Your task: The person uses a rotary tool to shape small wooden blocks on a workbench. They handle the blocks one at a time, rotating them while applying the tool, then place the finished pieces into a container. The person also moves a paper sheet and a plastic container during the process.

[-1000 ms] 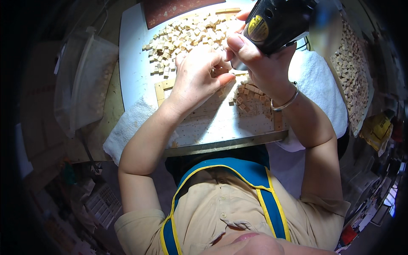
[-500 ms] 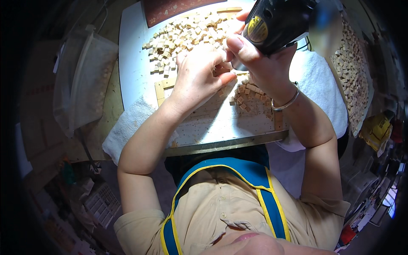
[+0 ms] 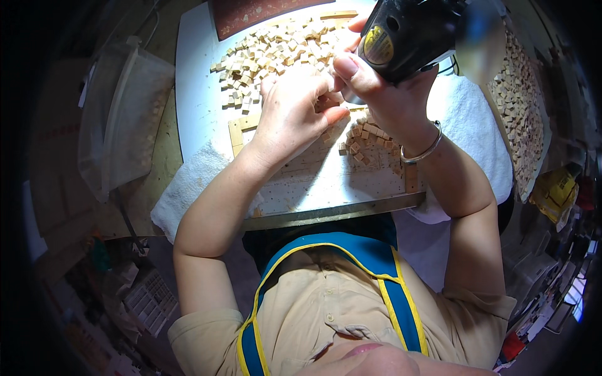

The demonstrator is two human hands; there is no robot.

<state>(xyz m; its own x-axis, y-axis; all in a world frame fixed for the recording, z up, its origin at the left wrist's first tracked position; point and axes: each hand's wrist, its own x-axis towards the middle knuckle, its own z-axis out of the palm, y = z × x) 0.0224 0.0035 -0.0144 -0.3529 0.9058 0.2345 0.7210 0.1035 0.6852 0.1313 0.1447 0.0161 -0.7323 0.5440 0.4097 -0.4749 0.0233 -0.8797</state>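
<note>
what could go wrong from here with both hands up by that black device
Pinched fingers: the left hand and right hand are close together beside the black device, and what lies between them is hidden, so a slip might be hard to notice.

Scattered pieces: loose wooden cubes lie near the right wrist, so a dropped forearm could knock them about.

Snagging: the metal bracelet might catch on something.

Left arm (image 3: 216, 207): elbow bent, forearm angled up and inward | left grip (image 3: 290, 109): back upward, fingers curled, thumb pointing right | right arm (image 3: 461, 182): elbow bent, forearm angled up and inward | right grip (image 3: 394, 97): close beside the left, thumb visible, other fingers partly hidden
</note>
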